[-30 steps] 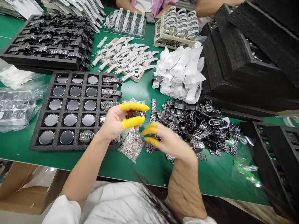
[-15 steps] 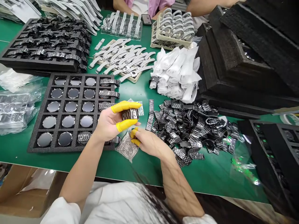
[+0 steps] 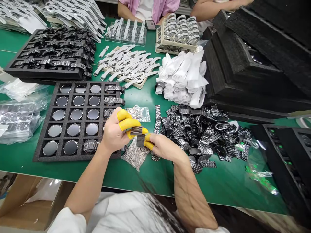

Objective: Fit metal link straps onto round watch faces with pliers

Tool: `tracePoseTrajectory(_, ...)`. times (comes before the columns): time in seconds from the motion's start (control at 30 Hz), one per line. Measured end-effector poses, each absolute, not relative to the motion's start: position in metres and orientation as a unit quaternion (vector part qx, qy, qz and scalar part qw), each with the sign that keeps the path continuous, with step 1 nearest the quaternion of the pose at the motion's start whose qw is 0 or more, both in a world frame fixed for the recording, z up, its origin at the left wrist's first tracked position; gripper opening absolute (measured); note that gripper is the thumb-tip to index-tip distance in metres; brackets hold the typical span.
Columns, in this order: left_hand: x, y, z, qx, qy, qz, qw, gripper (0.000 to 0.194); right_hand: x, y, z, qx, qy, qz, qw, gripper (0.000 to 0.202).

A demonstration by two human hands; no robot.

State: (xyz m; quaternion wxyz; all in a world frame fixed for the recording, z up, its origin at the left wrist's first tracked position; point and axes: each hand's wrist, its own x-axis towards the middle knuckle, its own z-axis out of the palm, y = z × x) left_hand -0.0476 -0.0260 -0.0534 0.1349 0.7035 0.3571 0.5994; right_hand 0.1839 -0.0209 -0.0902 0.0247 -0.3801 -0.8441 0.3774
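Note:
Yellow finger cots cover fingertips on both hands. My left hand (image 3: 115, 129) is closed on a dark metal-link watch strap (image 3: 140, 141), part of it folded between the fingers. My right hand (image 3: 162, 147) pinches the strap's near right side; whether it also holds a small pin cannot be seen. Just below them lies an open plastic bag of thin metal pins (image 3: 136, 157). A second bag of pins (image 3: 138, 114) lies behind the hands. To the left, a black foam tray (image 3: 51, 158) holds round watch faces, some with metal straps.
A heap of loose black metal straps (image 3: 194, 132) lies right of my hands. Beyond are white-wrapped pieces (image 3: 182, 77) and white-strapped watches (image 3: 128, 63). Black foam blocks (image 3: 238, 68) stack high at right. A person in a pink top (image 3: 165, 9) sits opposite.
My right hand has moved from the bag of pins up to the strap. My left hand has turned and lowered the strap, which now hangs between both hands.

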Motion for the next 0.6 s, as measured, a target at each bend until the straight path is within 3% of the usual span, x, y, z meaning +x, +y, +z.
tracePoseTrajectory(0.13,-0.036,-0.031,-0.05,0.565,0.318,0.634,0.421,0.036,0.187,-0.019,-0.09,-0.398,-0.834,0.377,0.066,0.017)
tracePoseTrajectory(0.2,-0.034,-0.034,-0.046,0.483,0.303,0.639,0.516,0.046,0.188,-0.017,-0.09,-0.404,-0.821,0.391,0.097,0.014)
tracePoseTrajectory(0.33,-0.034,-0.033,-0.038,0.378,0.31,0.641,0.591,0.05,0.191,-0.014,-0.093,-0.412,-0.813,0.39,0.129,0.013)
tracePoseTrajectory(0.6,-0.021,-0.035,-0.04,0.32,0.377,0.529,0.69,0.044,0.191,-0.013,-0.097,-0.419,-0.82,0.38,0.089,0.019)
